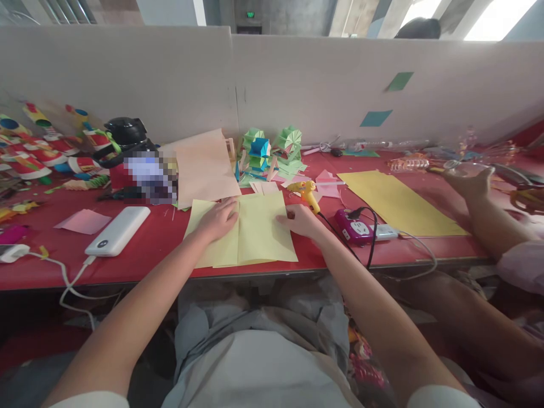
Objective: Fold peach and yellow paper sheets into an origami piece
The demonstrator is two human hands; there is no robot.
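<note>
A pale yellow sheet of paper (259, 232) lies on the red table (161, 238) in front of me, partly folded with a crease down its middle. My left hand (217, 219) presses flat on the folded left part, fingers at the crease. My right hand (300, 220) rests on the sheet's right edge, fingers bent against the paper. Neither hand lifts the sheet off the table.
A yellow glue gun (306, 194) and a purple power strip (353, 226) sit right of my right hand. A white power bank (118, 230), pink paper (85, 221), peach paper (204, 167), folded paper crafts (267, 153), a darker yellow sheet (395, 204). Another person's arm (484, 209) at right.
</note>
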